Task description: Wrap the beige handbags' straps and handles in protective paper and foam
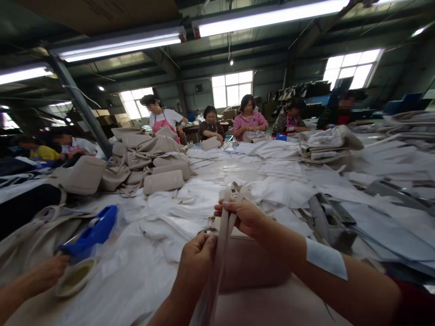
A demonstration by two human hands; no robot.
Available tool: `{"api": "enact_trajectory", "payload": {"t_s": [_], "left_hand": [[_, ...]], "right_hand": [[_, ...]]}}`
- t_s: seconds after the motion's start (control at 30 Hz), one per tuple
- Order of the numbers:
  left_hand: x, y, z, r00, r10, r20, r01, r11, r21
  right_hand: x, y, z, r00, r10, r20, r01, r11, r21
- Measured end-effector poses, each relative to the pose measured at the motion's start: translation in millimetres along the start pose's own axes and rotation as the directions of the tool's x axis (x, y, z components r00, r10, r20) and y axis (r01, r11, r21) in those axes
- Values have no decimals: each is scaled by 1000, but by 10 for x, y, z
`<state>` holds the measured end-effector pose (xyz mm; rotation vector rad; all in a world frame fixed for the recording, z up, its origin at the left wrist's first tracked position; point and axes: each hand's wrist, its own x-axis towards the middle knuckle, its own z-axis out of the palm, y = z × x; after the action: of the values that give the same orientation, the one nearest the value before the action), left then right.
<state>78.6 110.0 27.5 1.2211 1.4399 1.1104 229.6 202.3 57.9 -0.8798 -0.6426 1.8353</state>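
Note:
A beige handbag (253, 262) is in front of me, with a long beige strap (222, 242) running up across its side and looping over at the top. My right hand (248, 217) pinches the strap near that loop, its fingers closed around the band. Lower down, my left hand (195, 258) is closed at the strap beside the bag's left edge, thumb pressed on the fingers. The fingers hide exactly what lies inside that grip. A white patch (326, 259) is stuck on my right forearm.
At far left a co-worker's hand (50, 271) is by a blue tape dispenser (91, 233) and a tape roll (76, 277). Beige bags (163, 181) are heaped behind, left. White sheets (163, 217) cover the table. A grey dispenser (331, 222) stands right. Several people sit or stand opposite.

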Motion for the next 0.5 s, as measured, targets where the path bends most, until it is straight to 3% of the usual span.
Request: {"api": "enact_trajectory", "payload": {"t_s": [0.17, 0.27, 0.4, 0.5], "left_hand": [[212, 174, -91, 999, 4, 33, -3, 1000, -24], [262, 102, -93, 995, -36, 89, 38, 999, -15], [351, 59, -127, 997, -44, 68, 38, 995, 91], [453, 162, -195, 1000, -10, 8, 8, 975, 222]], "right_hand": [[-158, 282, 158, 991, -132, 29, 135, 981, -142], [-189, 427, 93, 996, -76, 41, 79, 994, -79], [92, 184, -51, 995, 100, -15, -100, 995, -28], [384, -41, -159, 987, 93, -130, -106, 990, -94]]}}
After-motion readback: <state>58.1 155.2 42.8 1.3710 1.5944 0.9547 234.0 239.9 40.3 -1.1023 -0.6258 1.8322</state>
